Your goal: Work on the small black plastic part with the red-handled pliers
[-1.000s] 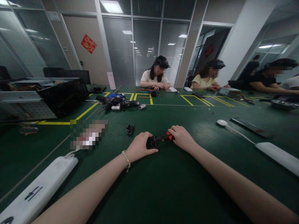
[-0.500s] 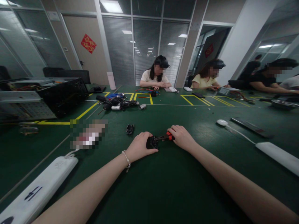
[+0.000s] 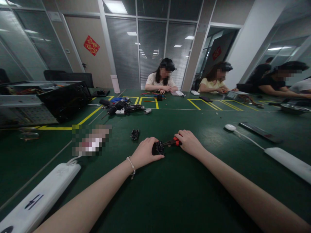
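Observation:
My left hand (image 3: 145, 151) grips a small black plastic part (image 3: 159, 149) between thumb and fingers, low over the green table. In my right hand (image 3: 189, 142) are red-handled pliers (image 3: 172, 141), their handles mostly covered by my fingers. The narrow jaws point left and meet the black part's right side; whether they pinch anything there is too small to tell. A second small black part (image 3: 134, 134) lies on the table just beyond my left hand.
A white power strip (image 3: 48, 194) lies at left, another (image 3: 286, 161) at right. Beyond my hands sits a pile of black tools and cables (image 3: 123, 106). A black computer case (image 3: 65, 100) stands far left. Several people sit across the table.
Both hands, the black part and the pliers hold nearly the same position. The view has shifted very slightly.

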{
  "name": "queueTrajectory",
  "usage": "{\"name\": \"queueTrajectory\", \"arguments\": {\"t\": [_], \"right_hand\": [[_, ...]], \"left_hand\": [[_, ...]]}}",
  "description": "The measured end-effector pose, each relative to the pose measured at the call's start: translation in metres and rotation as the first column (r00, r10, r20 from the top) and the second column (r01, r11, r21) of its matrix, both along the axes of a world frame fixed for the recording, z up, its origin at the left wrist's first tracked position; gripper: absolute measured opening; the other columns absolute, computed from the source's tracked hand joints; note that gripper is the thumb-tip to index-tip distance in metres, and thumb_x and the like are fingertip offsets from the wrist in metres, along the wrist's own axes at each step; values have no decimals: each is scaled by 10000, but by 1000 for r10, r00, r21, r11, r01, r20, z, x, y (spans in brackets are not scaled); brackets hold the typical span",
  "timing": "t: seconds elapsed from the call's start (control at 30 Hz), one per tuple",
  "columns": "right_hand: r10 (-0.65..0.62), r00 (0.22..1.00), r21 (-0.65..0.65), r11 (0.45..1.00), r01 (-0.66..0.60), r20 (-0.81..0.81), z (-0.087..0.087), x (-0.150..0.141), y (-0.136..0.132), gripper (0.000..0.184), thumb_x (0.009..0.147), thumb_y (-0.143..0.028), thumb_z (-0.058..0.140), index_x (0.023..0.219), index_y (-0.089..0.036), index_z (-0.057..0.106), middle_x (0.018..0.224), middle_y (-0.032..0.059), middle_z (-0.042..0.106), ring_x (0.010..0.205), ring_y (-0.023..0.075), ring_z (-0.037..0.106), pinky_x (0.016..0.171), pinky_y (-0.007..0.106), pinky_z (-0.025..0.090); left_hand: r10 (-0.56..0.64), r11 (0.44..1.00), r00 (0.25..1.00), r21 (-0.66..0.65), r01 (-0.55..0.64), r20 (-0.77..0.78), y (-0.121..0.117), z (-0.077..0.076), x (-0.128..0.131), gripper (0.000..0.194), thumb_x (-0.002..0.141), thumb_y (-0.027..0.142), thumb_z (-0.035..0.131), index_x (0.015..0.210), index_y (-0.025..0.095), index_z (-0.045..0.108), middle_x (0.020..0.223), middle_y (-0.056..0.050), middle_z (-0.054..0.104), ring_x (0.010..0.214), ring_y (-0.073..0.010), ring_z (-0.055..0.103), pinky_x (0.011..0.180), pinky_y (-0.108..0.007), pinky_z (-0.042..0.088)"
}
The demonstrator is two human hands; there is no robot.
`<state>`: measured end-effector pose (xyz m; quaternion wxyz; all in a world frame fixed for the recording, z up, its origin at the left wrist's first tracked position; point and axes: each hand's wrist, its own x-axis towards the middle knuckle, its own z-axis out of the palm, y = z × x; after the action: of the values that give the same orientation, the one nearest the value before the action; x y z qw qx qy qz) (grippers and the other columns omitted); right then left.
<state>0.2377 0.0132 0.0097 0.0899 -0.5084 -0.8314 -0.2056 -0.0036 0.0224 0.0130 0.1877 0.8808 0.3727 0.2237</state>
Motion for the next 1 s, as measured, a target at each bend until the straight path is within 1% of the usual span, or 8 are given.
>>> {"name": "queueTrajectory", "arguments": {"t": [0.33,0.57,0.77,0.9,1.0], "right_hand": [[10,1000,17,1000,-10,-2,-1,-1,-1,335,636,-107,539,968,-148,526,925,90,526,842,214,450,742,318,331],[6,1000,17,1000,-6,3,0,-1,-1,338,624,-112,550,959,-148,525,927,89,524,840,214,451,740,316,332],[2,1000,19,1000,-2,3,-1,-1,0,341,625,-112,555,963,-148,525,930,91,527,846,212,456,745,318,335],[3,1000,21,1000,-3,3,-1,-1,0,350,625,-113,559,971,-147,524,934,93,527,850,213,457,750,323,338],[7,1000,22,1000,-7,-1,-1,-2,0,348,628,-109,557,972,-146,526,939,92,527,855,215,458,752,325,341]], "left_hand": [[28,999,999,-31,-27,17,4,-6,0,596,587,556,626,1040,206,461,1005,-60,537,919,-241,510,772,-366,413],[13,999,1000,-31,-13,11,2,-2,-1,561,597,553,620,1022,212,485,1014,-55,543,939,-241,509,783,-368,415],[33,998,999,-62,-33,6,3,-3,-1,598,595,560,617,1057,211,468,1047,-69,538,955,-253,511,785,-385,424],[32,998,999,-51,-31,19,4,-5,-1,668,582,560,629,1113,209,427,1080,-74,533,989,-259,500,824,-401,409],[20,999,1000,-34,-19,12,3,-4,-1,635,597,561,618,1097,210,445,1073,-68,536,981,-255,503,823,-403,409]]}}
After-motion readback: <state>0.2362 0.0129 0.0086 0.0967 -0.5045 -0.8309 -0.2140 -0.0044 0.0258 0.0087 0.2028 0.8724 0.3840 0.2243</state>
